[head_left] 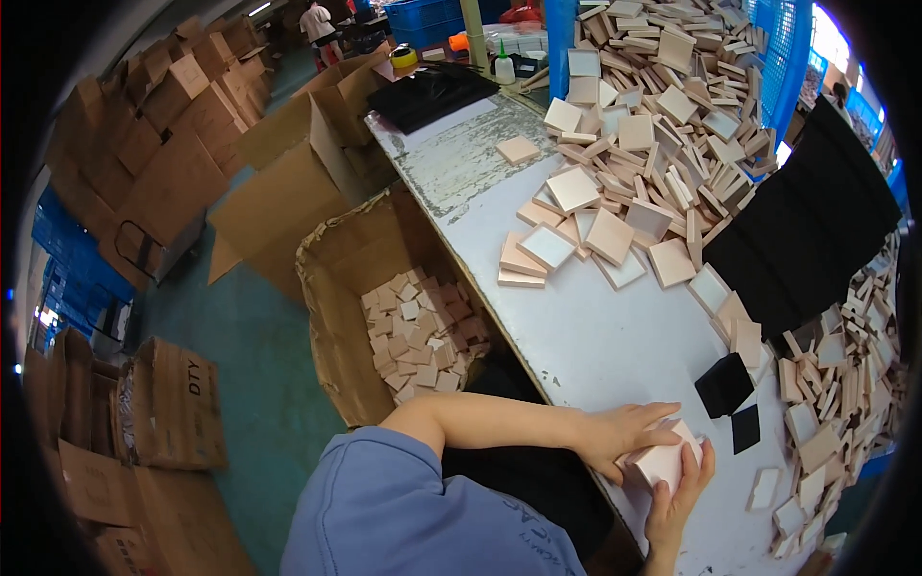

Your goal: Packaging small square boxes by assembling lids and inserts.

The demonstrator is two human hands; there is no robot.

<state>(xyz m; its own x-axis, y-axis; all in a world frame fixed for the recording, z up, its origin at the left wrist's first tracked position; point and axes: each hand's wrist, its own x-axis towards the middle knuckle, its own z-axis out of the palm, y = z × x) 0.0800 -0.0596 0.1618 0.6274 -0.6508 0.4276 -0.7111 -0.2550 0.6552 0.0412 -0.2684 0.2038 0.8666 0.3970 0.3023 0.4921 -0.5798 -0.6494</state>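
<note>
Close to the table's near edge, my left hand (624, 437) and my right hand (684, 490) are closed around a small pale pink square box (663, 465). The left fingers lie over its far and left side, and the right thumb and fingers grip its right side. More pale pieces may be under the left hand, but the fingers hide them. Just beyond the hands are a small black block (725, 386) and a flat black piece (745, 428). A single pale box (764, 489) lies to the right of my right hand.
A large heap of pale square boxes (634, 134) covers the far table, with another pile (826, 432) at right. Between them stands a black sheet (816, 221). Left of the white table (567, 326), an open carton (331, 355) holds many boxes. Stacked cartons (154, 144) stand far left.
</note>
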